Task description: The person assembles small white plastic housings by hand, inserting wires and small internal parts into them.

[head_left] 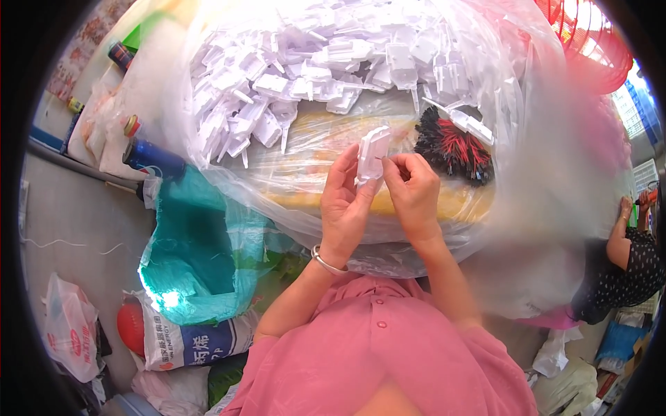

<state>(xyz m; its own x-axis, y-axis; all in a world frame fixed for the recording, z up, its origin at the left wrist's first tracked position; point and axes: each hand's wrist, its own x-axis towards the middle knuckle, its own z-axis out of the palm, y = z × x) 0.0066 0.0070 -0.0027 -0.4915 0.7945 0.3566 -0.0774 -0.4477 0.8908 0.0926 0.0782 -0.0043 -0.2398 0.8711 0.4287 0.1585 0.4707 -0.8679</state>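
Over the desk's near edge, both hands, left hand (345, 201) and right hand (413, 188), pinch one white plastic part (371, 152); a large pile of parts (312, 76) and red-black wires (456, 149) seemingly remain.

This looks like a small informal assembly workshop, shown by the heap of identical white plastic parts (312, 76) on clear plastic sheeting (229, 187) at the far side, a bundle of red-and-black wires (454, 149) to the right, and woven sacks (198, 256) on the left floor.

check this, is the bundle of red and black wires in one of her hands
No, the bundle of red and black wires lies on the clear plastic sheet, while the left hand and right hand hold a white plastic part.
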